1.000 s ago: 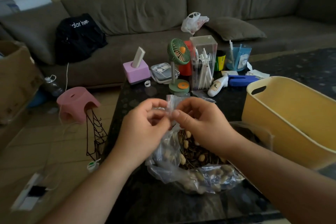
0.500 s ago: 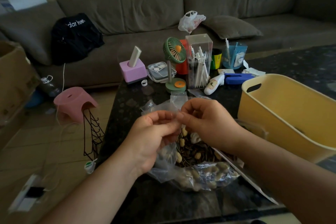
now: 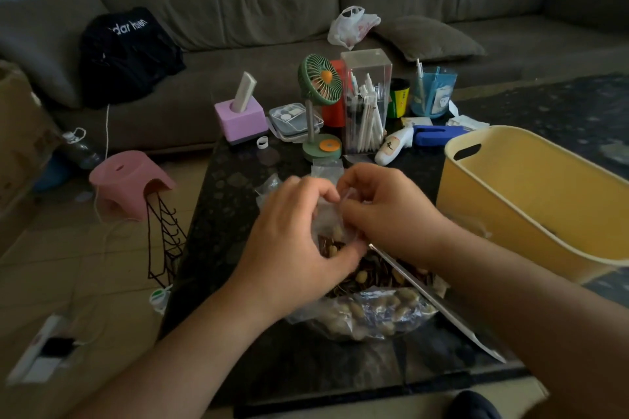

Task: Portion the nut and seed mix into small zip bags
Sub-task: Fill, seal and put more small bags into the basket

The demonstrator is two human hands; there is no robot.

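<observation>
Both hands meet over a large crumpled clear plastic bag of nut and seed mix (image 3: 367, 313), which lies on the dark speckled stone tabletop (image 3: 224, 221) close to its near edge. The left hand (image 3: 292, 245) and the right hand (image 3: 384, 211) each have their fingers curled and pinching a small clear zip bag (image 3: 332, 223) between them, just above the open mix; a few pale nuts show through the small bag's film. A flat clear sleeve (image 3: 439, 313) runs diagonally under the right forearm, touching the big bag.

To the right stands a pale yellow plastic tub with a cut-out handle (image 3: 531, 180). Behind the hands are a small green desk fan on a stem (image 3: 320, 85), a tall clear acrylic box of white pens (image 3: 366, 102) and a lilac block-shaped holder (image 3: 240, 119). A grey-brown fabric sofa (image 3: 238, 3) lies beyond.
</observation>
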